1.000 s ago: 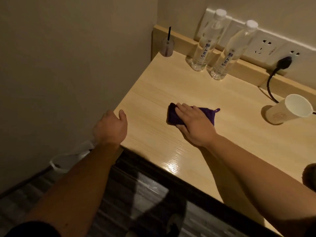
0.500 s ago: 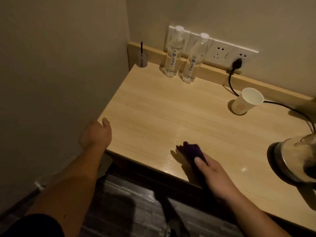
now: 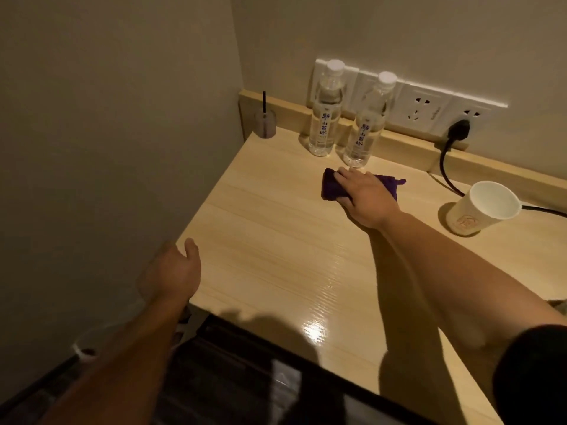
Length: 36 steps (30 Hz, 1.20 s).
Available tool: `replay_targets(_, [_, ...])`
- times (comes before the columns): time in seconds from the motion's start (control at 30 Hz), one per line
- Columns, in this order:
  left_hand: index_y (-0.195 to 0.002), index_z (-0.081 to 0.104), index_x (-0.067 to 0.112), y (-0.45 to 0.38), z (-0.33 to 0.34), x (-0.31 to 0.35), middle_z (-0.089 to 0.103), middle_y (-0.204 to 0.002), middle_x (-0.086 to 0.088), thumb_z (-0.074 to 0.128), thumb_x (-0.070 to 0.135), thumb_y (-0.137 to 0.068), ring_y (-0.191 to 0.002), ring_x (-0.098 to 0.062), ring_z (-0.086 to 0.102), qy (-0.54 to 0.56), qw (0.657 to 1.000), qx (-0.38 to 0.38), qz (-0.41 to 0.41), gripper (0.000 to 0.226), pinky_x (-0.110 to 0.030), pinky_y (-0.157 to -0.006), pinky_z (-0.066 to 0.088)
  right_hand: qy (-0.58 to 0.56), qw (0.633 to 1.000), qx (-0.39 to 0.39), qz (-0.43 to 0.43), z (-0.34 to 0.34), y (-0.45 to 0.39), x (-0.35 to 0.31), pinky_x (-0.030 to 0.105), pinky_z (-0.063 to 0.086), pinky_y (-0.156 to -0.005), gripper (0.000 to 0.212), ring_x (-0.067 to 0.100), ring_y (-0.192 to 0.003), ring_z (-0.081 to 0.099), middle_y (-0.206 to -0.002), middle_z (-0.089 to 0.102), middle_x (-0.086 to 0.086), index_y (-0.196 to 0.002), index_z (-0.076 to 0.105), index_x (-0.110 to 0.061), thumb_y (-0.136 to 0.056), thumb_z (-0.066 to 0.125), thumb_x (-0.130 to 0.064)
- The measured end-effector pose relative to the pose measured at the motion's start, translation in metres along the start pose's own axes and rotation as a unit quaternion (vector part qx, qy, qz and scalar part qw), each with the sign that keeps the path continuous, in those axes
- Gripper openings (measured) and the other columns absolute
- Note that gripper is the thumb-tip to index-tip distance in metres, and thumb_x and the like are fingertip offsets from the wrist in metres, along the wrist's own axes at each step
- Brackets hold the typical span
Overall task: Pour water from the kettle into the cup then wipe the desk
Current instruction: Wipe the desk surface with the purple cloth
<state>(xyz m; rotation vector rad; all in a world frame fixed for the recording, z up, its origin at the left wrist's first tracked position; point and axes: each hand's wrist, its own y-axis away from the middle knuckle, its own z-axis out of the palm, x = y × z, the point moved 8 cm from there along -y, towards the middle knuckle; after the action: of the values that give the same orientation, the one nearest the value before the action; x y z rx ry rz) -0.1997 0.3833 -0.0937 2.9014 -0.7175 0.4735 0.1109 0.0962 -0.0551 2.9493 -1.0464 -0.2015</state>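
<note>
Two arms, one person.
Left hand [image 3: 171,271]: bare, outline slightly blurred.
Left forearm [image 3: 122,357]: bare along all its visible length.
Right hand [image 3: 365,197]: bare, knuckles showing.
Right forearm [image 3: 429,271]: bare, smooth.
Right sleeve [image 3: 534,372]: dark, short, ending near the elbow.

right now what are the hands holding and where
The right hand presses flat on the middle of the purple cloth; the left hand holds nothing.

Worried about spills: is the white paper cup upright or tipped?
Upright: the white paper cup stands on its base on the wooden desk, mouth facing up.
</note>
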Motion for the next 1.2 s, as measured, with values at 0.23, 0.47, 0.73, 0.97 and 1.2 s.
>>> replay_targets(0.23, [-0.13,0.046,0.0,-0.002,0.004,0.0,0.052,-0.129,-0.03,0.021,0.063,-0.089,-0.112,-0.05,0.051,0.019,1.0,-0.014,-0.002,0.079,-0.058,-0.094,0.042,-0.046,0.999,-0.002,-0.024,0.008,0.091,-0.031,0.04,0.012,-0.113,0.057,0.026,-0.14,0.025,-0.153,0.033,0.008,-0.146,0.031,-0.015,-0.096,0.045,-0.037])
replay_targets(0.47, [-0.13,0.044,-0.003,0.003,0.001,0.003,0.05,-0.131,-0.031,0.02,0.064,-0.087,-0.115,-0.049,0.049,0.032,0.999,-0.031,-0.011,0.083,-0.056,-0.098,0.04,-0.104,0.994,-0.029,-0.014,0.029,0.284,-0.1,0.043,0.015,-0.114,0.063,0.023,-0.139,0.029,-0.151,0.035,0.007,-0.144,0.039,-0.016,-0.087,0.061,-0.031])
replay_targets(0.73, [-0.147,0.021,0.002,0.042,-0.016,0.028,0.022,-0.155,-0.022,0.017,0.059,-0.095,-0.14,-0.04,0.021,-0.032,0.996,-0.07,0.034,0.078,-0.055,-0.114,0.015,-0.347,0.93,-0.043,0.116,0.001,0.351,-0.115,0.016,0.016,-0.109,0.047,0.005,-0.135,0.032,-0.145,0.04,-0.012,-0.143,0.037,-0.026,-0.097,0.047,-0.032])
replay_targets(0.97, [-0.151,0.018,0.006,0.126,0.011,0.09,0.006,-0.161,-0.013,0.017,0.052,-0.099,-0.146,-0.028,0.0,-0.037,0.982,-0.114,0.144,0.069,-0.05,-0.116,-0.001,-0.599,0.728,0.077,0.323,-0.054,0.352,-0.023,0.041,0.048,-0.091,0.022,0.019,-0.096,0.066,-0.101,0.073,-0.004,-0.111,0.065,-0.031,-0.097,0.047,-0.03])
replay_targets(1.2, [-0.15,0.021,0.008,0.141,0.029,0.099,0.01,-0.16,-0.013,0.011,0.057,-0.095,-0.146,-0.029,0.0,-0.092,0.981,-0.079,0.155,0.074,-0.053,-0.115,-0.004,-0.11,0.967,0.126,0.191,-0.062,0.247,0.051,0.039,0.032,-0.107,0.053,0.018,-0.13,0.04,-0.143,0.046,0.0,-0.14,0.039,-0.025,-0.091,0.056,-0.018])
